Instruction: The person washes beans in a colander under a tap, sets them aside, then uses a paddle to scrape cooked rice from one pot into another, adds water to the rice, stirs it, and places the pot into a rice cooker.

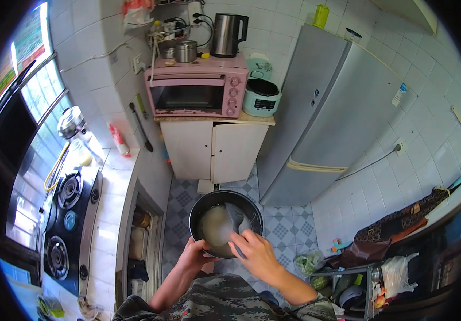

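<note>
A dark round cooking pot, likely a rice cooker's inner pot, is held up in front of my body. My left hand grips its near left rim, thumb on top. Cloudy whitish liquid covers the bottom of it; whether grains lie beneath is hard to tell. In my right hand is the handle of a grey slotted scoop. The scoop's head rests inside the pot on the right, tilted against the wall.
Ahead, a pink toaster oven and a mint rice cooker with its lid up stand on a white cabinet. A grey refrigerator is to the right. A gas stove lies left. A storage rack with vegetables stands at lower right.
</note>
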Available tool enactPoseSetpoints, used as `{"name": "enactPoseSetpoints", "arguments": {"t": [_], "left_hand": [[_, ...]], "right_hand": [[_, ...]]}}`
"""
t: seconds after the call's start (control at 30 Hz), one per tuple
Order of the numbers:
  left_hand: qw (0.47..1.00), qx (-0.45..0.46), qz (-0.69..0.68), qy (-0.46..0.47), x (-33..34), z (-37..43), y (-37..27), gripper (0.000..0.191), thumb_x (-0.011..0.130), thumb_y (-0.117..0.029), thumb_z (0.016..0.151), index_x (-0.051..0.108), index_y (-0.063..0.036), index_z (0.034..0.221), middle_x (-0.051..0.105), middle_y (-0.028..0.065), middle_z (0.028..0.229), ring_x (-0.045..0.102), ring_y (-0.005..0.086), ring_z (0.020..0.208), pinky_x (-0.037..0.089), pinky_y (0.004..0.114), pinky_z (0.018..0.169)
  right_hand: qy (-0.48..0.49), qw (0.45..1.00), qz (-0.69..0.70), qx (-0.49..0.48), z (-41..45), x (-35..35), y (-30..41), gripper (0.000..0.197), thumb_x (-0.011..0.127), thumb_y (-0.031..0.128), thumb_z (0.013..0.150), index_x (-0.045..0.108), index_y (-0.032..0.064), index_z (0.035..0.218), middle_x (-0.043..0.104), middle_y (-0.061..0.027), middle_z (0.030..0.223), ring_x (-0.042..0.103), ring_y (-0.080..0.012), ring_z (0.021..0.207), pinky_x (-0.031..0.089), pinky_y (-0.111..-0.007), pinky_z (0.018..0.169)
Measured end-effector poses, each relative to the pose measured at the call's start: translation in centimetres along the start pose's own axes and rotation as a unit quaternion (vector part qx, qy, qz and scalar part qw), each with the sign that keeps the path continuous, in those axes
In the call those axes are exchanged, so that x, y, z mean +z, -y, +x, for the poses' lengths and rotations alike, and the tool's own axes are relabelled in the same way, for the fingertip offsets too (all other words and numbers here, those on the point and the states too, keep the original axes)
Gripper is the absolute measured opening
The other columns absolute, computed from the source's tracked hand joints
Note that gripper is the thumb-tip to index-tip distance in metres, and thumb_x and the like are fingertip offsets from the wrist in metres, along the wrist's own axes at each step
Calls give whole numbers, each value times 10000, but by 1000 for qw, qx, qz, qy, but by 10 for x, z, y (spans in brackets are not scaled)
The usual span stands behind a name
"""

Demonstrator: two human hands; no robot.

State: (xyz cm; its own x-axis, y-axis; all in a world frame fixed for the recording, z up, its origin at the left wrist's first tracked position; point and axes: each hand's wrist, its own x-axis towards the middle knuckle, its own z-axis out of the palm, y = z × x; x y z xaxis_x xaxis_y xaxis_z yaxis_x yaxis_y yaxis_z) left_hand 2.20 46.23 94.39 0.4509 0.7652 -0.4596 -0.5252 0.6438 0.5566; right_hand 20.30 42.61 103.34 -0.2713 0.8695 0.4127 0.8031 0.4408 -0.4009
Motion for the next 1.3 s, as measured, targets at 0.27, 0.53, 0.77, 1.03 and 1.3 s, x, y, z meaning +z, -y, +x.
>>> {"name": "enactPoseSetpoints", "arguments": {"t": [0.27,0.53,0.77,1.03,1.3], "left_hand": [[996,-68,-42,50,36,164,-58,468,458,8,672,419,-64,1133,536,105,900,567,287,858,523,491,692],[979,-123,66,149,100,326,-150,528,533,-36,671,428,-89,1185,513,82,1107,543,252,963,519,512,707],[978,-113,100,144,194,443,-222,517,499,-112,694,409,8,1189,525,176,1077,583,343,883,540,449,663],[986,-15,131,102,259,566,-287,440,496,-137,676,472,29,1083,503,194,1075,529,371,938,496,517,758],[964,135,212,-83,282,663,-283,413,529,-132,687,479,3,1075,543,123,956,553,275,869,490,409,712]], "right_hand": [[25,990,128,-53,106,-11,-150,244,654,25,720,642,100,951,515,-74,826,543,-216,660,453,-293,563],[-63,997,48,-13,206,-61,-238,237,683,36,668,661,100,895,517,-58,806,545,-208,643,452,-302,538],[-295,945,132,54,263,-47,-338,192,703,37,629,689,54,820,589,-68,741,561,-180,677,355,-426,938],[-427,729,533,51,406,-36,-480,159,623,-2,758,612,-55,907,560,-123,819,572,-185,699,448,-253,629],[-385,698,602,46,491,-26,-578,205,612,72,789,587,-41,958,594,-146,825,548,-175,644,412,-236,575]]}}
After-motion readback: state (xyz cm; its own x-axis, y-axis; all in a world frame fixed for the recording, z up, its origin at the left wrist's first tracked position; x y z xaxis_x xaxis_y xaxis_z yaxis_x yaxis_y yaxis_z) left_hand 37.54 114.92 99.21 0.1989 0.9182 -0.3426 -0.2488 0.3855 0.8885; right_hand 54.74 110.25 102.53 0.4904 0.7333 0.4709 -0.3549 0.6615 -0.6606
